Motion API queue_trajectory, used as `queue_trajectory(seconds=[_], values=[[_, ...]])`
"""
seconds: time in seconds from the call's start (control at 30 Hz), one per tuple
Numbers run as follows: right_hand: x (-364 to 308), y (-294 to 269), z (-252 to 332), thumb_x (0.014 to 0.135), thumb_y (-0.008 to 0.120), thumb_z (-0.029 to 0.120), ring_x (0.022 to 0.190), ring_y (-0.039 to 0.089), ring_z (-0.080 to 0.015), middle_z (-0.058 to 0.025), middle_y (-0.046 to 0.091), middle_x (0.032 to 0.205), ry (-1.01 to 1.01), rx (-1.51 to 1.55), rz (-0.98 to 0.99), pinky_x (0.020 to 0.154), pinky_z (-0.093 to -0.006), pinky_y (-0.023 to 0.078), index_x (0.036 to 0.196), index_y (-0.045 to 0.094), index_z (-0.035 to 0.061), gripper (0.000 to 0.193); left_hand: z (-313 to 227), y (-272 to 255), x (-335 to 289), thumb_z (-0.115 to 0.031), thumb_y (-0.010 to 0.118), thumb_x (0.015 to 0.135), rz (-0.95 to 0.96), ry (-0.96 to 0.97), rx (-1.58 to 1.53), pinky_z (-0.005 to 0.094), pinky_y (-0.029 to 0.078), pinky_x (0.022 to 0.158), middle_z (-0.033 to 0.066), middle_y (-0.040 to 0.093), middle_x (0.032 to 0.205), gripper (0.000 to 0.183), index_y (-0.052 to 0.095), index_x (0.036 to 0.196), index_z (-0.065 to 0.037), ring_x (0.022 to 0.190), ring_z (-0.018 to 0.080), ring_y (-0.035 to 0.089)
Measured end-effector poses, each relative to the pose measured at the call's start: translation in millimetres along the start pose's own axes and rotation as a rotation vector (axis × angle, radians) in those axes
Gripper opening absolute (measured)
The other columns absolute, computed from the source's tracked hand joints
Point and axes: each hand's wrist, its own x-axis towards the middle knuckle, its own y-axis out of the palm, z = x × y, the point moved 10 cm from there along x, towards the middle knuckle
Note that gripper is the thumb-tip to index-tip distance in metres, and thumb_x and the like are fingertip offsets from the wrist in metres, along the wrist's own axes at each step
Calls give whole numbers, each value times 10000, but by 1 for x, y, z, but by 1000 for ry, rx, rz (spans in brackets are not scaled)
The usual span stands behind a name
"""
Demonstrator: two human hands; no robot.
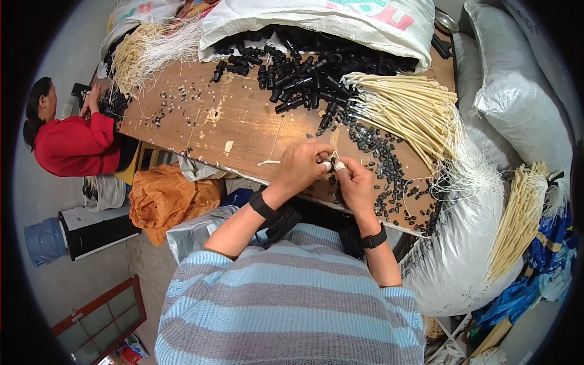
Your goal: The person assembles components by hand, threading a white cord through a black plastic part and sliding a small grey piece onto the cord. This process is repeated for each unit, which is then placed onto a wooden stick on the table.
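Note:
My left hand (299, 166) is closed in a pinch at the table's near edge. A thin cream tube (270, 162) runs out of its left side, and a white cord end shows near the fingertips. Close against it, my right hand (356, 182) is closed too, its thumb and fingers meeting the left fingertips. White wraps cover some of the fingertips. Something small and dark shows between the hands, mostly hidden by the fingers. Beside the right hand, small black plastic pieces (389, 173) lie scattered over the wooden table (243, 131).
A bundle of cream tubes with white cords (404, 112) lies at right. Behind it, black plastic fittings (304, 76) spill from a white woven sack (316, 18). Full sacks (517, 85) crowd the right side. A person in red (76, 143) works at far left near an orange sack (173, 198).

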Motion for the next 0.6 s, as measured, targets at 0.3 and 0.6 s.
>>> queue_trajectory(seconds=[0.3,0.6], values=[[-5,-4,27,877,648,164,481,553,-191,-67,571,550,-205,-411,-38,468,-295,405,875,656,53,111,20,4,0,21,663,710,14,-119,-209,261,478,581,61,665,809,218,705,921,-16,677,107,612],[-6,-7,8,842,608,16,466,467,-72,-35,669,753,233,731,117,457,-205,360,1056,652,10,218,-24,3,-4,21,606,662,179,223,-138,369,512,679,150,674,900,403,650,1057,-45,797,318,654]])
